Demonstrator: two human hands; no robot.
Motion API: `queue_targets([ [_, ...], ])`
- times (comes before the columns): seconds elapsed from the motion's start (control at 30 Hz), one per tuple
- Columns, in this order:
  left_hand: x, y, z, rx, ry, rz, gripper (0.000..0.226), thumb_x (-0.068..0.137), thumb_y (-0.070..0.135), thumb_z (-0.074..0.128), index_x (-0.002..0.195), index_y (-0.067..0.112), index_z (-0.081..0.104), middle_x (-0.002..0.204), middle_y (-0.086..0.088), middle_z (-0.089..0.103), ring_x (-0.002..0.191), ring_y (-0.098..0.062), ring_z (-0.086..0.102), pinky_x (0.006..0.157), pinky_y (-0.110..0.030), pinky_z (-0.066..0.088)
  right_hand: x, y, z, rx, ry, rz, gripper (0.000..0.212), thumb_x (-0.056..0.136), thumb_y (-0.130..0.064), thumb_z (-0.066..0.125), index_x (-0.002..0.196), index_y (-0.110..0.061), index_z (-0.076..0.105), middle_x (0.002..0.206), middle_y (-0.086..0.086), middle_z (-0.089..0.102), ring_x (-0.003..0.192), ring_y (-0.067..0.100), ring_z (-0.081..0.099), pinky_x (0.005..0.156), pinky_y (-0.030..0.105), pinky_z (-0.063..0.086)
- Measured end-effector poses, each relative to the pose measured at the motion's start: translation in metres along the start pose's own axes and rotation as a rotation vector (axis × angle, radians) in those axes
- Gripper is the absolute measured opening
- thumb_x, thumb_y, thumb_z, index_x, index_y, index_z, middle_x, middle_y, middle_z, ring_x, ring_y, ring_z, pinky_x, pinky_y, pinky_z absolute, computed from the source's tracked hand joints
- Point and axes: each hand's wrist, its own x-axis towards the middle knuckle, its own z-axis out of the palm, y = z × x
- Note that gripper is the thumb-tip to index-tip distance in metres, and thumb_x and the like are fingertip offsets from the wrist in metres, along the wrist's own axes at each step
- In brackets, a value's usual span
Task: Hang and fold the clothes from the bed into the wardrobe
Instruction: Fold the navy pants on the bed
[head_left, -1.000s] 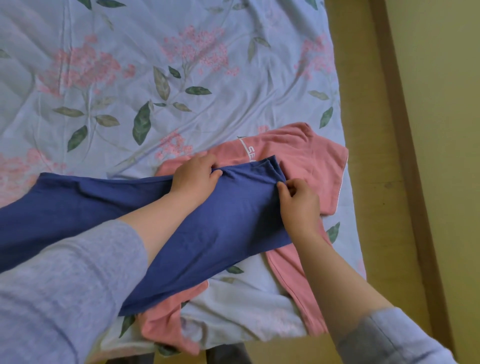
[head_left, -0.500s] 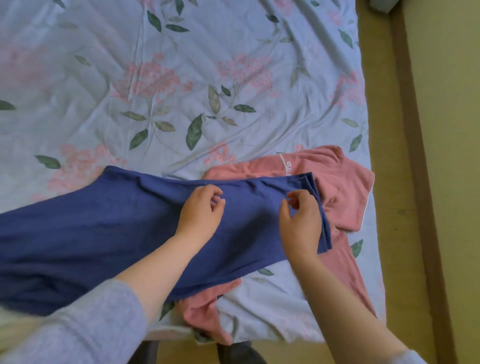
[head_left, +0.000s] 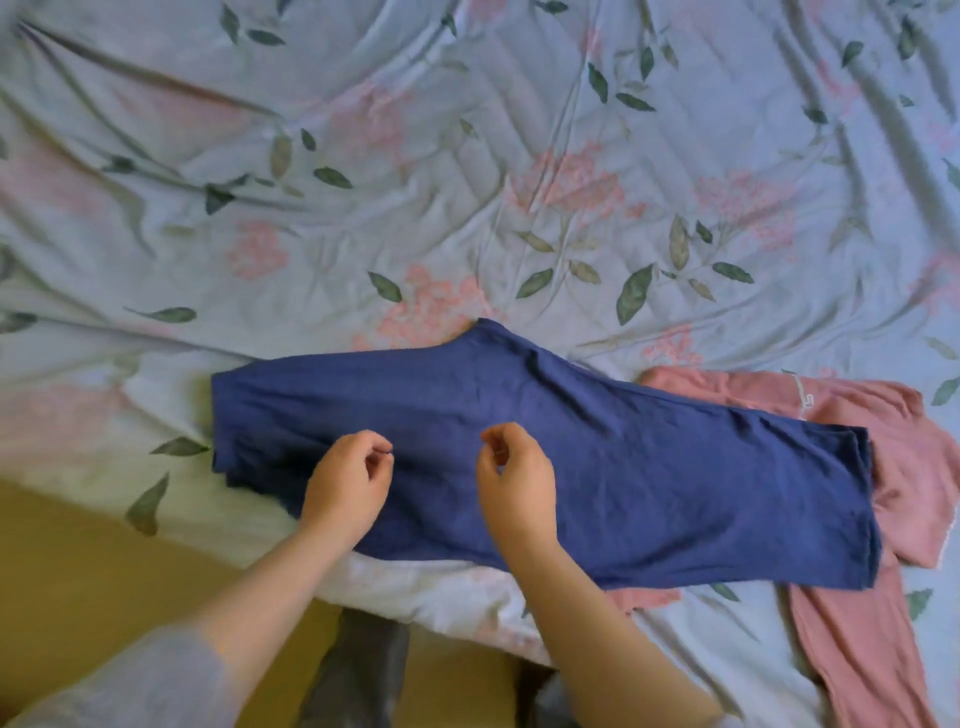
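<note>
Clothes in view number two: one blue garment (head_left: 649, 467) and one pink garment (head_left: 883, 452), with two hands above them. On the left hand (head_left: 345, 483) the fingers (head_left: 382, 451) are loosely curled, their tips close to the thumb with a small gap, and nothing is between them. On the right hand (head_left: 519, 483) the fingers (head_left: 493, 441) curl the same way and also hold nothing. The two hands are side by side and apart, over the near middle of the blue garment; whether they touch the cloth cannot be told.

The blue garment lies flat as a long folded band across the near part of the bed (head_left: 467, 182). Its left end is near the bed's edge and its right end overlaps the pink garment. The pink garment lies spread out beneath it at the right, with one part running toward the near edge and a bit of white lettering showing just beside the blue cloth. The bed is covered by a creased pale blue floral sheet. A grey sleeve (head_left: 145, 686) covers the left arm, and yellowish floor (head_left: 78, 571) shows beside the bed's edge.
</note>
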Motion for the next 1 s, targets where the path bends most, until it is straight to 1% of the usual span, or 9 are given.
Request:
queue_targets([
  [0.1, 0.005, -0.033, -0.026, 0.008, -0.009, -0.039, 0.008, 0.087, 0.014, 0.065, 0.095, 0.014, 0.064, 0.09, 0.0, 0.064, 0.083, -0.021, 0.061, 0.075, -0.034, 0.048, -0.004, -0.023, 0.041, -0.013, -0.046, 0.015, 0.019, 0.096, -0.02, 0.049, 0.11, -0.02, 0.062, 0.103, -0.005, 0.064, 0.092, 0.014, 0.059, 0.08, 0.028, 0.047],
  [0.2, 0.007, -0.063, -0.045, 0.03, -0.028, -0.078, 0.019, 0.085, 0.016, 0.069, 0.102, 0.009, 0.062, 0.099, -0.007, 0.061, 0.086, -0.025, 0.061, 0.076, -0.036, 0.049, -0.007, -0.036, 0.071, -0.062, -0.088, 0.027, 0.018, 0.095, -0.02, 0.049, 0.109, -0.02, 0.061, 0.101, -0.004, 0.063, 0.089, 0.014, 0.057, 0.073, 0.025, 0.042],
  [0.37, 0.008, -0.103, -0.063, 0.109, -0.104, -0.147, 0.039, 0.083, 0.017, 0.071, 0.118, 0.009, 0.059, 0.12, -0.011, 0.045, 0.094, -0.03, 0.059, 0.086, -0.04, 0.049, -0.022, -0.031, 0.105, -0.305, -0.237, 0.001, 0.021, 0.091, -0.014, 0.051, 0.107, -0.02, 0.063, 0.102, -0.002, 0.065, 0.089, 0.018, 0.061, 0.074, 0.03, 0.049],
  [0.5, 0.016, -0.118, -0.07, 0.259, -0.204, -0.023, 0.034, 0.079, 0.017, 0.072, 0.11, 0.009, 0.062, 0.118, -0.009, 0.046, 0.091, -0.032, 0.059, 0.076, -0.04, 0.048, -0.037, -0.015, 0.125, -0.673, -0.431, -0.179, 0.035, 0.089, -0.025, 0.055, 0.124, -0.023, 0.058, 0.121, -0.002, 0.058, 0.111, 0.021, 0.054, 0.085, 0.03, 0.047],
  [0.63, 0.026, -0.123, -0.077, 0.319, -0.236, 0.121, 0.012, 0.086, 0.017, 0.063, 0.094, 0.009, 0.062, 0.107, -0.005, 0.052, 0.084, -0.029, 0.06, 0.071, -0.04, 0.046, -0.039, -0.007, 0.133, -0.825, -0.324, -0.237, 0.051, 0.09, -0.032, 0.059, 0.137, -0.019, 0.043, 0.134, 0.002, 0.048, 0.119, 0.025, 0.048, 0.098, 0.036, 0.045],
  [0.73, 0.032, -0.125, -0.084, 0.271, -0.216, 0.158, 0.007, 0.085, 0.015, 0.064, 0.087, 0.009, 0.062, 0.1, -0.003, 0.055, 0.079, -0.027, 0.059, 0.07, -0.039, 0.047, -0.033, -0.006, 0.135, -0.876, -0.269, -0.238, 0.051, 0.088, -0.042, 0.064, 0.131, -0.02, 0.047, 0.125, 0.001, 0.05, 0.112, 0.023, 0.051, 0.09, 0.034, 0.047],
  [0.83, 0.032, -0.129, -0.091, 0.226, -0.225, 0.19, 0.007, 0.081, 0.013, 0.066, 0.082, 0.01, 0.06, 0.095, 0.0, 0.054, 0.074, -0.026, 0.057, 0.066, -0.039, 0.047, -0.029, -0.007, 0.13, -0.858, -0.307, -0.191, 0.058, 0.08, -0.065, 0.061, 0.119, -0.024, 0.052, 0.113, -0.005, 0.054, 0.104, 0.02, 0.055, 0.081, 0.032, 0.048],
  [0.9, 0.029, -0.133, -0.094, 0.211, -0.256, 0.214, 0.008, 0.079, 0.013, 0.066, 0.079, 0.012, 0.058, 0.092, 0.003, 0.052, 0.072, -0.024, 0.056, 0.063, -0.036, 0.045, -0.029, -0.007, 0.127, -0.868, -0.331, -0.203, 0.048, 0.085, -0.064, 0.056, 0.111, -0.024, 0.056, 0.107, -0.007, 0.058, 0.1, 0.019, 0.058, 0.079, 0.03, 0.047],
  [1.0, 0.027, -0.141, -0.098, 0.223, -0.27, 0.223, 0.01, 0.078, 0.015, 0.066, 0.077, 0.015, 0.057, 0.091, 0.004, 0.052, 0.07, -0.024, 0.056, 0.06, -0.033, 0.041, -0.032, -0.008, 0.123, -0.876, -0.357, -0.281, 0.02, 0.098, -0.036, 0.049, 0.102, -0.02, 0.061, 0.1, -0.003, 0.063, 0.088, 0.02, 0.06, 0.071, 0.028, 0.043],
])
